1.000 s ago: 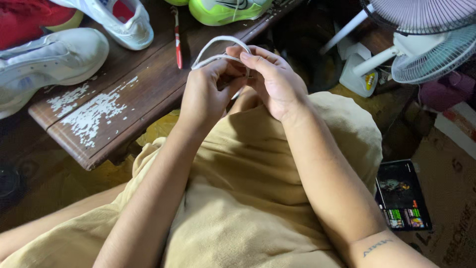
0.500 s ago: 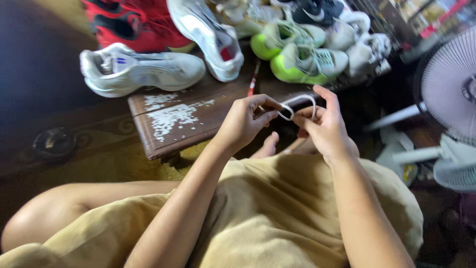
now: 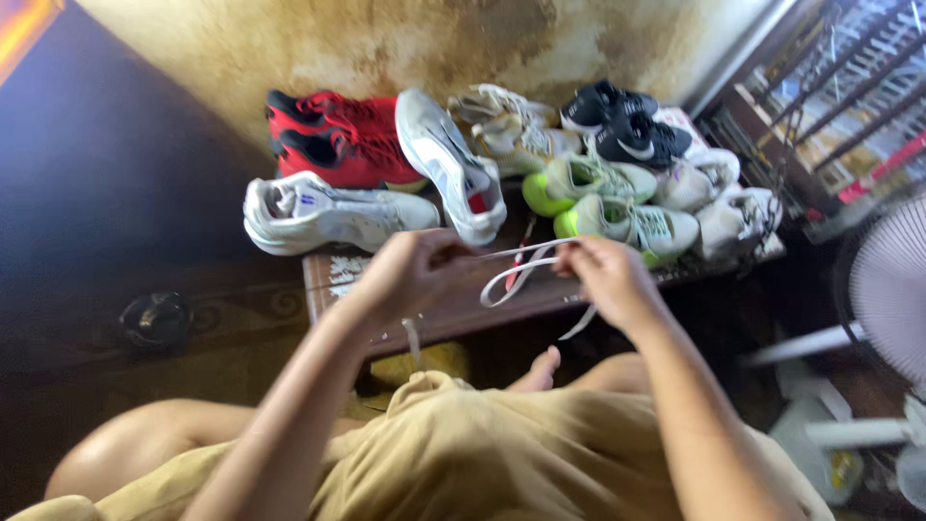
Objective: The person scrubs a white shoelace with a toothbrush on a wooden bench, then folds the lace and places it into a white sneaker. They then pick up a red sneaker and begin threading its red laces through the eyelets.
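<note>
White shoelace (image 3: 516, 270) sits between both hands, above the front edge of the wooden worktop (image 3: 453, 314). Head view only:

- Left hand (image 3: 410, 275): fingers pinched shut on one end of the lace, near the toe of the white shoe lying sole-up (image 3: 449, 178). A short lace tail hangs below the hand.
- Right hand (image 3: 608, 280): fingers closed on the other part of the lace; a loop sags between the hands, and a loose end drops under the right hand.
- Lace runs approx level hand to hand, not touching the worktop as far as I can tell; pic is motion-blurred.
- Worktop carries a row of shoes: grey-white sneaker (image 3: 328, 214) at left, red pair (image 3: 338, 145) behind it, lime-green pair (image 3: 608, 203) mid-right, black pair (image 3: 622, 125) at back, more white ones (image 3: 728, 207) at right.
- Thin red pen-like item (image 3: 526, 246) on the worktop, behind the lace.
- Fan (image 3: 892, 299) at right edge, off the worktop.
- Person sits w/ tan garment (image 3: 502, 453) across lap, bare foot (image 3: 540, 371) below the worktop edge.
</note>
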